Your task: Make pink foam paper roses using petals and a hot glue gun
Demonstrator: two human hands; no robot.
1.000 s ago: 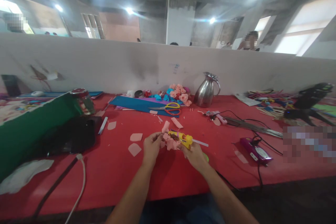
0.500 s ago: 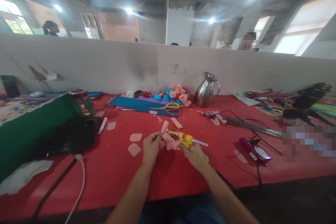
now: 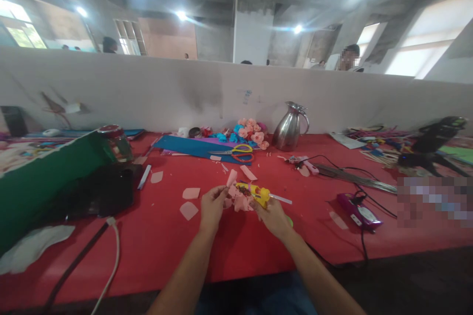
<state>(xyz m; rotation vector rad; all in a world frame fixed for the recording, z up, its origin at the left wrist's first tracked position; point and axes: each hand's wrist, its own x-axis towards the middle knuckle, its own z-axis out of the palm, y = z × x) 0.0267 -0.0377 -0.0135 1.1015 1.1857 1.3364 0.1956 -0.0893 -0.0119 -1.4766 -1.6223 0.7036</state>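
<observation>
Over the red table, my left hand [image 3: 213, 205] pinches a pink paper piece [image 3: 231, 178] that stands up from its fingertips. My right hand [image 3: 272, 217] is closed around a yellow glue gun [image 3: 261, 196], with a clear glue stick [image 3: 281, 199] poking out of its back end. The gun's nozzle end points left, toward the pink piece. Below the gun, between both hands, is a crumpled pink paper flower [image 3: 242, 202]; which fingers bear it I cannot make out. Loose pink petals [image 3: 189, 210] lie left of my left hand.
Scissors [image 3: 236, 151] rest on blue sheets [image 3: 192, 148] behind my hands, near finished paper flowers [image 3: 253, 133]. A steel jug [image 3: 289, 128] stands by the partition. At right lie a purple power strip [image 3: 359, 212] and cables; at left, a black device [image 3: 99, 192] and green board [image 3: 48, 182].
My hands and the glue gun are almost where they were; the gun has shifted very slightly left. Behind the partition, a person at the left has moved to the right.
</observation>
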